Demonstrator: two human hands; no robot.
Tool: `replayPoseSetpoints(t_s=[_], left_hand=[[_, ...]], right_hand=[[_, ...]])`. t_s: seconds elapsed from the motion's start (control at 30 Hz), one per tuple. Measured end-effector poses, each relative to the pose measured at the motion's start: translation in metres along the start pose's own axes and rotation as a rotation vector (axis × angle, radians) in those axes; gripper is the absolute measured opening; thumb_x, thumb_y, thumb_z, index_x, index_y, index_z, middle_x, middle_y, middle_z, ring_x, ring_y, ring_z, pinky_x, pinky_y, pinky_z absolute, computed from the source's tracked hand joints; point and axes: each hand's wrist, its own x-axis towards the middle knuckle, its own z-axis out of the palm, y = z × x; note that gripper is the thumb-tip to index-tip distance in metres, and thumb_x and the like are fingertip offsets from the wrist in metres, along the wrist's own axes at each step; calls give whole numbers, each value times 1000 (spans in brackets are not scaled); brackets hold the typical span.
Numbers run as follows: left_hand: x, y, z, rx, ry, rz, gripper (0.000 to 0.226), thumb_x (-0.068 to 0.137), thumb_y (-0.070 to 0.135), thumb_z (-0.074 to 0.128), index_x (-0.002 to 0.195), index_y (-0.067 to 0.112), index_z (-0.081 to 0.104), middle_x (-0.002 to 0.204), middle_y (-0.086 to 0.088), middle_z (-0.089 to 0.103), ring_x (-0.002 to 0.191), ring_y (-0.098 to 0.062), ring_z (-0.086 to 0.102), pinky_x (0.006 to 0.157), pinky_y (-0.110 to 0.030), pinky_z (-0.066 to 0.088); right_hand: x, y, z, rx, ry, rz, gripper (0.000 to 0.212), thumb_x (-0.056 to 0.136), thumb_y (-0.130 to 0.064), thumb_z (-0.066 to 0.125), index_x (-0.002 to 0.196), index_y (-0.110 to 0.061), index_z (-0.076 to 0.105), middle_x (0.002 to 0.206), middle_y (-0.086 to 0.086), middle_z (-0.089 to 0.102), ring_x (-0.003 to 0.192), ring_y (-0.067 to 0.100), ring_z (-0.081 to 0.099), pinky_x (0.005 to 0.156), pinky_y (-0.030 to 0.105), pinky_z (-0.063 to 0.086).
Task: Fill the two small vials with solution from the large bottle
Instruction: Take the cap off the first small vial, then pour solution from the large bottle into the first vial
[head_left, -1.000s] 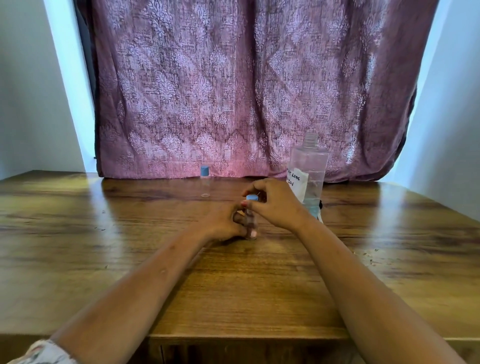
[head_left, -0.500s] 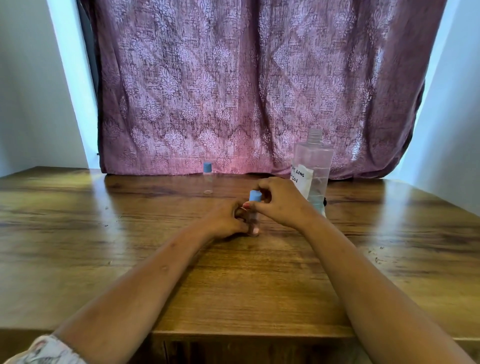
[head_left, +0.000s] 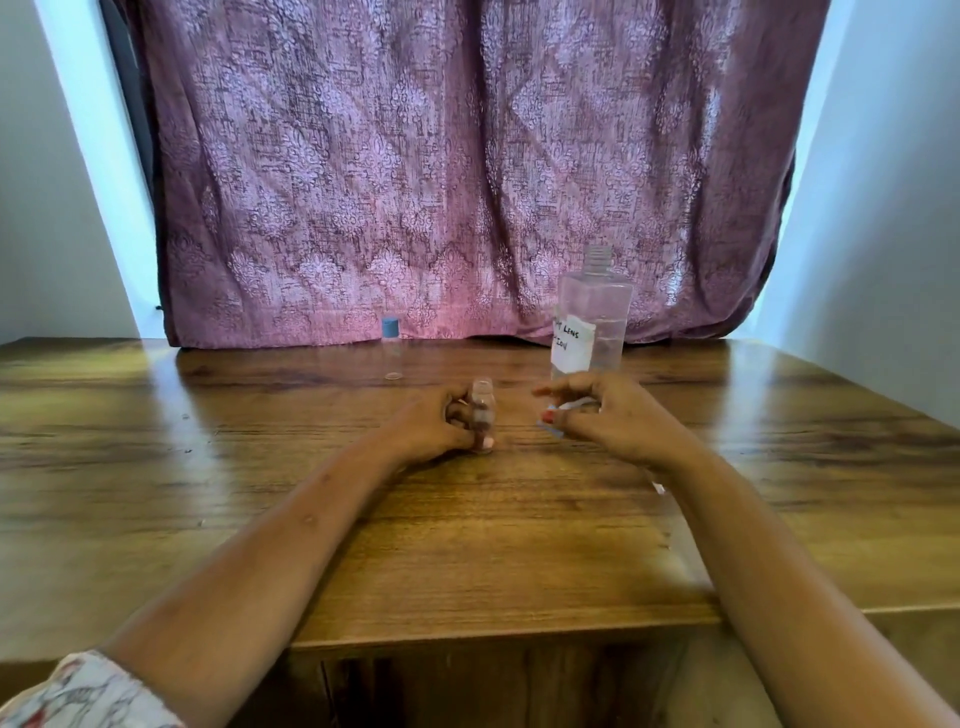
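My left hand grips a small clear vial that stands upright on the wooden table; its neck is uncapped. My right hand is a little to the right of it, fingers pinched on the vial's blue cap, low over the table. Behind my right hand stands the large clear bottle with a white handwritten label and no cap. A second small vial with a blue cap stands farther back, near the curtain.
A purple patterned curtain hangs along the table's far edge. White walls close in on both sides. The table's front edge runs just below my forearms.
My right hand has lifted the blue cap off the near vial and moved to the right with it. The left hand still holds the vial in place.
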Motion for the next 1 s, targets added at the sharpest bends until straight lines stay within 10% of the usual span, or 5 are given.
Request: replayPoseSetpoints(t_s=[0.27, 0.77, 1.0], left_hand=[[-12, 3, 4, 106, 87, 89, 91, 65, 14, 83, 135, 34, 28, 87, -2, 65, 85, -14, 63, 78, -31, 53], [-15, 8, 5, 151, 242, 163, 110, 73, 10, 76, 143, 46, -1, 106, -4, 64, 88, -18, 65, 78, -32, 56], [-20, 11, 5, 171, 278, 183, 108, 79, 6, 69, 144, 43, -8, 96, -4, 64, 84, -19, 66, 77, -32, 56]], right_hand=[[-19, 23, -5, -191, 174, 132, 15, 72, -14, 79, 80, -16, 67, 85, -3, 69, 81, 6, 64, 68, 12, 47], [-6, 19, -28, -19, 376, 182, 40, 72, -25, 78, 103, -17, 55, 106, -1, 60, 97, 15, 57, 79, 28, 50], [49, 3, -35, 57, 565, 144, 96, 64, -37, 82, 141, -16, 28, 138, 10, 44, 124, 28, 46, 100, 44, 43]])
